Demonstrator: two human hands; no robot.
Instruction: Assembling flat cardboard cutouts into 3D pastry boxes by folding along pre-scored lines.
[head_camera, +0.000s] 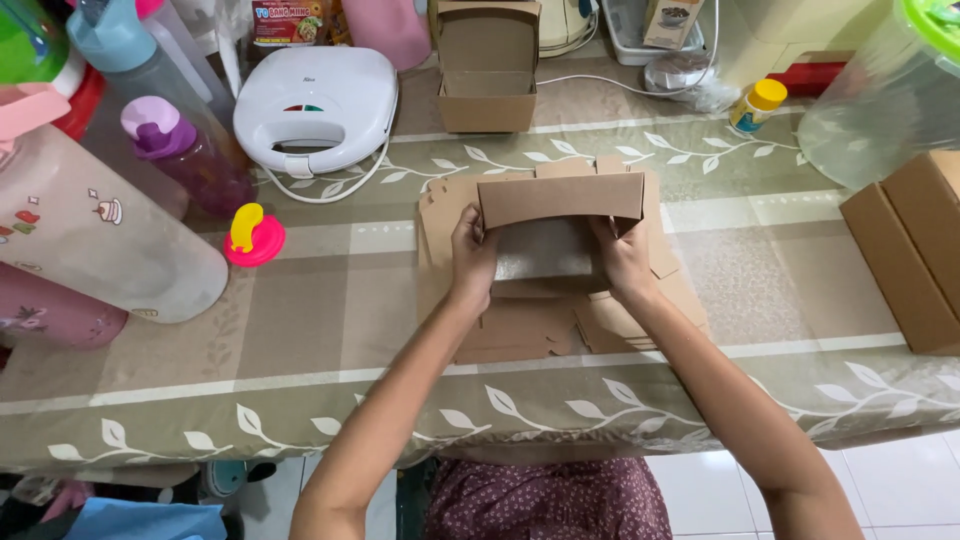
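While both hands work at the table's centre, the scene reads as follows.

Held thing: a half-folded brown cardboard box (558, 225), its far flap standing upright toward 12 o'clock, its flat base lying between the two hands.

Left hand (472, 252): closed on the box's left side at 9 o'clock of the box, thumb on top, fingers curled around the edge.

Right hand (625, 258): closed on the box's right side at 3 o'clock of the box, fingers pressed against the inner corner.

Under the box: a loose stack of flat brown cardboard blanks (640, 315), spreading out toward 5 and 7 o'clock of the hands.

Surface: a table under a beige tablecloth with a white leaf print (300, 330).

At 12 o'clock: an open, finished brown cardboard box (487, 65), well apart from the hands.

At 10 o'clock: a white sandwich maker with a rounded lid (316, 105).

At 9 o'clock: a round pink bottle lid with a yellow spout (253, 238), near a purple-capped bottle (185, 155) and a large clear plastic jug (95, 235).

At 3 o'clock: a closed brown cardboard box (915, 250) at the table's right edge.

At 1 o'clock: a small yellow-capped bottle (757, 105).
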